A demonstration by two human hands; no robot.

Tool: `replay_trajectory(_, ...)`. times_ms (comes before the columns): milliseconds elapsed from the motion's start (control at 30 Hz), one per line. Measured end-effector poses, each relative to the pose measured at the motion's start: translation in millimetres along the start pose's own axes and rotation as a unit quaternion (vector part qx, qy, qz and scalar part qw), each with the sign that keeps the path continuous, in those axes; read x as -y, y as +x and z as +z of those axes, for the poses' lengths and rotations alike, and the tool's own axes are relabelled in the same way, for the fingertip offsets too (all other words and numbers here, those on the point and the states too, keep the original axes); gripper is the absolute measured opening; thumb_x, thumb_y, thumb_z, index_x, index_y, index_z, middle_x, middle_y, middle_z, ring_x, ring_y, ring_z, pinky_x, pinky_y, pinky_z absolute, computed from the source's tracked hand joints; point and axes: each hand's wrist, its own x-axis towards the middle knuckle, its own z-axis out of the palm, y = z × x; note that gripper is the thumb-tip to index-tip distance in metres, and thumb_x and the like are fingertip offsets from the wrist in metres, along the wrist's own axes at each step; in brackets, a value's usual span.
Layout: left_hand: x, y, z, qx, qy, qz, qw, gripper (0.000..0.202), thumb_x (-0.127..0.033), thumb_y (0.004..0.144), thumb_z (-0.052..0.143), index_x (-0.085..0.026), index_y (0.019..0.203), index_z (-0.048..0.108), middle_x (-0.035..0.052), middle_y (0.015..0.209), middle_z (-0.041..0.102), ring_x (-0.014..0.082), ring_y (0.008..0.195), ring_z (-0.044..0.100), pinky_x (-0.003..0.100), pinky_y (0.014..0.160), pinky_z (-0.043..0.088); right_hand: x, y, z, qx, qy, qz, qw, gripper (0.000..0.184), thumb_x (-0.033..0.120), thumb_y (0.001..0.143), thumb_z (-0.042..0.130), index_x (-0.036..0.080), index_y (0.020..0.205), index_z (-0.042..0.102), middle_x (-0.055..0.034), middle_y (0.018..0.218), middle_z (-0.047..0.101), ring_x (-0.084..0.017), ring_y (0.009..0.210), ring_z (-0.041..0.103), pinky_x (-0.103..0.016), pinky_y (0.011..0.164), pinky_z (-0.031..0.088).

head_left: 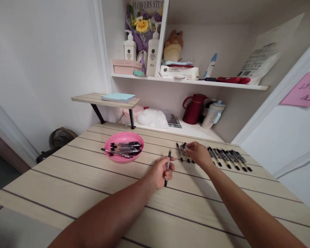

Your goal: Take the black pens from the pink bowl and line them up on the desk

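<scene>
My left hand (163, 171) is closed around a black-and-clear pen (168, 162), which stands nearly upright just above the table. Farther right, my right hand (199, 153) reaches down with thumb and fingers pinched on a pen (185, 147) at the left end of a row; the hand hides much of it. Several more pens (226, 156) lie side by side in that row, to the right of my right wrist. A pink bowl (108, 137) left of my hands holds a pile of similar pens (125, 148), one of them poking over its rim.
The slatted wooden table (98, 186) carries a small raised stand (85, 98) with blue paper (118, 97) at the back left. Behind are a red jug (194, 109), a pale tumbler (213, 114) and a white plastic bag (152, 118), under a shelf (209, 83) of bottles and packets.
</scene>
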Motion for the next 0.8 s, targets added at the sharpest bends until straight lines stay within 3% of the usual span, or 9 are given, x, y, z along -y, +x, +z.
replay_trajectory(67,0.0,0.5,-0.2,-0.002,0.003,0.006,1.000,0.024,-0.034,0.070,0.054,-0.017,0.087,0.053,-0.0039,0.056,0.050,0.0016,0.033,0.024,0.017,0.038,0.010,12.6,13.7,5.4,0.015,-0.110,-0.023,0.994,0.020,0.030,0.068,0.054,0.019,0.083,0.062,-0.0056,0.078,0.068,-0.018,0.074,0.061,-0.024,0.062,0.040)
replay_trajectory(133,0.0,0.7,-0.3,0.001,0.008,0.011,1.000,0.026,-0.035,0.069,0.055,-0.017,0.088,0.052,-0.0039,0.055,0.050,0.0019,0.034,0.025,0.018,0.038,0.011,22.4,23.1,15.4,0.028,-0.157,-0.027,0.987,0.019,0.027,0.069,0.052,0.018,0.081,0.064,-0.0075,0.082,0.068,-0.019,0.080,0.061,-0.024,0.065,0.040)
replay_trajectory(300,0.2,1.7,0.0,0.005,0.011,0.023,1.000,0.026,-0.035,0.069,0.054,-0.017,0.088,0.052,-0.0040,0.054,0.050,0.0025,0.034,0.026,0.018,0.038,0.011,32.6,34.4,42.4,0.044,-0.197,-0.021,0.979,0.025,0.021,0.070,0.050,0.013,0.088,0.064,-0.0143,0.087,0.067,-0.021,0.085,0.061,-0.026,0.070,0.041)
replay_trajectory(467,-0.6,0.6,3.2,-0.006,0.010,0.023,1.000,0.027,-0.037,0.068,0.055,-0.017,0.086,0.052,-0.0042,0.053,0.050,0.0022,0.033,0.025,0.018,0.039,0.011,36.8,38.8,54.0,0.060,-0.226,-0.014,0.972,0.029,0.018,0.072,0.047,0.010,0.095,0.064,-0.0180,0.090,0.066,-0.023,0.087,0.061,-0.029,0.071,0.042)
replay_trajectory(633,-0.6,0.2,3.3,-0.005,0.008,0.020,1.000,0.027,-0.036,0.067,0.055,-0.017,0.085,0.053,-0.0039,0.052,0.050,0.0023,0.033,0.025,0.018,0.039,0.011,39.4,39.2,49.3,0.069,-0.240,-0.012,0.968,0.029,0.019,0.072,0.047,0.012,0.094,0.064,-0.0167,0.093,0.066,-0.023,0.088,0.061,-0.029,0.071,0.042)
replay_trajectory(800,0.0,2.3,0.5,0.004,0.008,0.017,1.000,0.025,-0.035,0.069,0.054,-0.017,0.087,0.053,-0.0037,0.053,0.051,0.0023,0.033,0.025,0.018,0.039,0.011,36.0,38.1,26.0,0.056,-0.246,-0.011,0.968,0.029,0.023,0.077,0.042,0.014,0.092,0.065,-0.0159,0.093,0.066,-0.025,0.089,0.061,-0.031,0.072,0.042)
